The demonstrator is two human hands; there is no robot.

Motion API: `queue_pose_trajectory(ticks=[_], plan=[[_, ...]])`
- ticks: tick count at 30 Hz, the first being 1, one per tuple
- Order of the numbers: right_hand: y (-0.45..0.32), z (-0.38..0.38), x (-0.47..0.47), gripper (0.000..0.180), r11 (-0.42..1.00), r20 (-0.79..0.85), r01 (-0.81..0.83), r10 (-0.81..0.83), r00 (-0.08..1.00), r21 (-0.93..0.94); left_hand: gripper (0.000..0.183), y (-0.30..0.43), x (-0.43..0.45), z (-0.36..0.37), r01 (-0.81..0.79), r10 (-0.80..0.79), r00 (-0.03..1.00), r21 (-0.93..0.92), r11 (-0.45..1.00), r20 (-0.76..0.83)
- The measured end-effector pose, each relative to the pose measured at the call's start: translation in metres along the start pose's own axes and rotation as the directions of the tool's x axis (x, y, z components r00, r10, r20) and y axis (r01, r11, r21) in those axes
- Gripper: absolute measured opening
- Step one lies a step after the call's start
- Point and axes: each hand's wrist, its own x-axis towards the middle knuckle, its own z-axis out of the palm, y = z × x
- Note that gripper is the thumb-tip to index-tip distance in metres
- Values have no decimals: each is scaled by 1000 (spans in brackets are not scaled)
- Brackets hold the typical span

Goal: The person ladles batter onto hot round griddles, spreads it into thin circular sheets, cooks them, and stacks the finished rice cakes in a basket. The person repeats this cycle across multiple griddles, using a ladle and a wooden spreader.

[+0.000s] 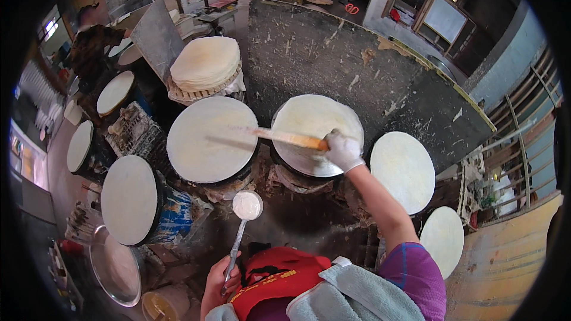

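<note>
My left hand (225, 274), bare, grips the handle of a metal ladle (241, 227). White batter (248, 205) fills the ladle's bowl. In a white glove, my right hand (343, 150) holds one end of a flat wooden spatula (294, 137). The spatula points left over a round griddle (330, 170) that bears a pale, thin sheet of dough (316, 116). Its blurred tip reaches toward the neighbouring griddle's pale sheet (212, 138), where its shadow falls. Whether the spatula touches either sheet, I cannot tell.
More round griddles with pale sheets stand left (129, 200) and right (402, 172). A stack of thin round sheets (205, 62) rests on a basket. A dark board (334, 53) rises behind. Lower left are a metal basin (96, 249) and a plastic bucket (178, 298). A person (91, 44) stands far left.
</note>
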Motion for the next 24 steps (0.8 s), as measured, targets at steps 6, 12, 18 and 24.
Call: queue_pose_trajectory(ticks=[6,12,18,24], plan=[[3,-109,73,14,982,-223,17,-59,973,-187,37,46,-10,-11,-69,69,998,40,997,-5],[-52,-171,164,15,929,-160,138,-203,966,-344,37,105,-29,-41,-106,106,994,12,994,-15],[-178,-207,267,26,907,-18,267,-288,957,-325,37,153,-44,-74,-133,125,986,-62,989,-112],[-245,-195,418,37,943,-96,265,-250,963,200,36,185,-62,-74,-245,198,942,-150,958,-270]])
